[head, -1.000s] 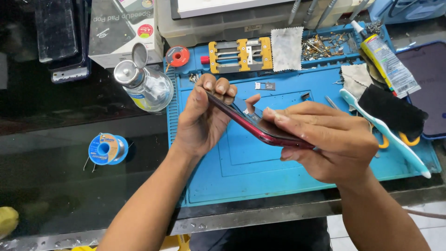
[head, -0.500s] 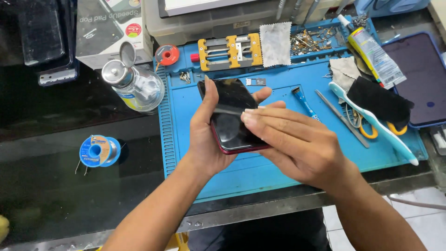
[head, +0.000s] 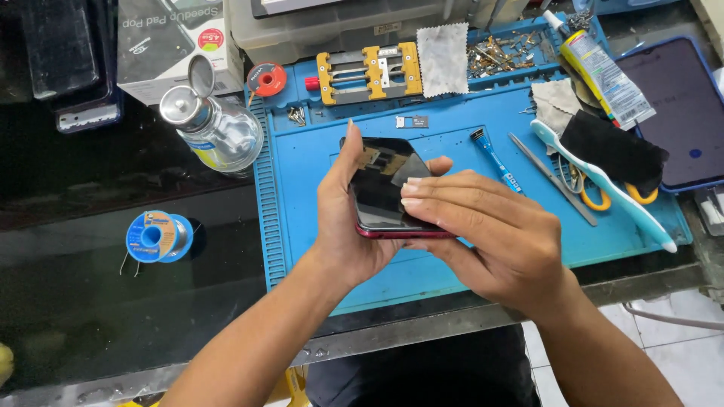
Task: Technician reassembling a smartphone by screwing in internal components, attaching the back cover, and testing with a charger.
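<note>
A red-framed phone point(head: 383, 181) with a dark glossy screen is held face up over the blue work mat point(head: 460, 151). My left hand point(head: 339, 218) cradles it from the left and underneath, thumb along the left edge. My right hand point(head: 483, 226) lies over the phone's lower right part, fingers flat on the screen and thumb under the bottom edge. Both hands grip the phone above the mat's middle.
On the mat lie a blue screwdriver point(head: 495, 160), metal tweezers point(head: 550, 188), a white-and-teal brush point(head: 603, 185), yellow-handled scissors point(head: 596, 197), a yellow clamp jig point(head: 368, 71) and a grey cloth point(head: 443, 59). A glass bottle point(head: 215, 128) and a blue solder spool point(head: 157, 236) sit left. A glue tube point(head: 599, 71) and a second phone point(head: 679, 113) sit right.
The phone went from tilted on edge to lying flat, screen up. My right hand shifted from the phone's right end to resting its fingers across the screen.
</note>
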